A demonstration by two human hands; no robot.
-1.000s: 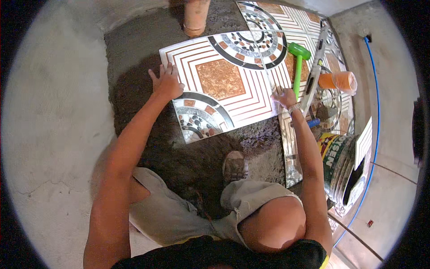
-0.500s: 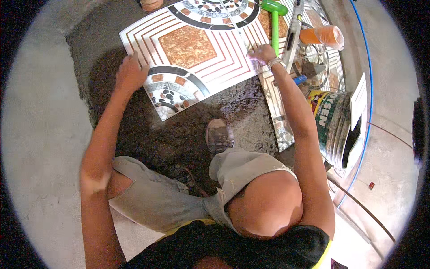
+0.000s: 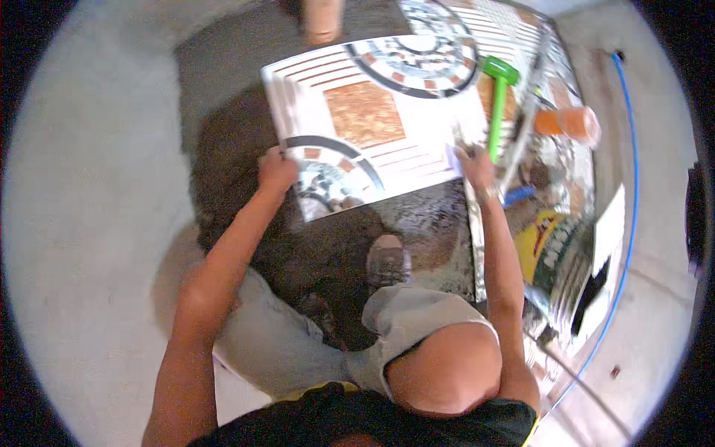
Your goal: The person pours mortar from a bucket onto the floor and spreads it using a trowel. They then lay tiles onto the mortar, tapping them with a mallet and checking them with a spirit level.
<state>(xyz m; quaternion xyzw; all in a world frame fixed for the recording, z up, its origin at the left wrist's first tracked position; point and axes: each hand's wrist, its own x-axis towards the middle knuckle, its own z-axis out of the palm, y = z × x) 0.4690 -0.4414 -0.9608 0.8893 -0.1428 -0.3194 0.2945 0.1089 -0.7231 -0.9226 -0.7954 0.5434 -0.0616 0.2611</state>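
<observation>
A large patterned floor tile [image 3: 365, 113], white with brown stripes, a rust-brown square and dark arcs of pebble design, lies over dark wet mortar [image 3: 231, 141]. My left hand [image 3: 278, 171] is closed on its left edge, near the lower corner. At the opposite side my right hand [image 3: 477, 165] grips the lower right corner, fingers blurred. Whether the tile rests fully on the mortar or is held slightly above it, I cannot tell. Just beyond my right hand, a green mallet [image 3: 497, 104] lies on neighbouring patterned tiles [image 3: 500, 30].
An orange cylinder [image 3: 566, 124] and a blue-handled tool [image 3: 519, 195] lie to the right. A tipped bucket [image 3: 555, 253] sits nearer me, beside a blue hose [image 3: 631, 149]. My shoe [image 3: 389, 261] stands on the mortar. At the far edge is another foot or limb [image 3: 322, 18].
The whole view has shifted and turned, so the scene sits lower and farther right. Both hands still hold the tile; its near edge looks more level in the picture.
</observation>
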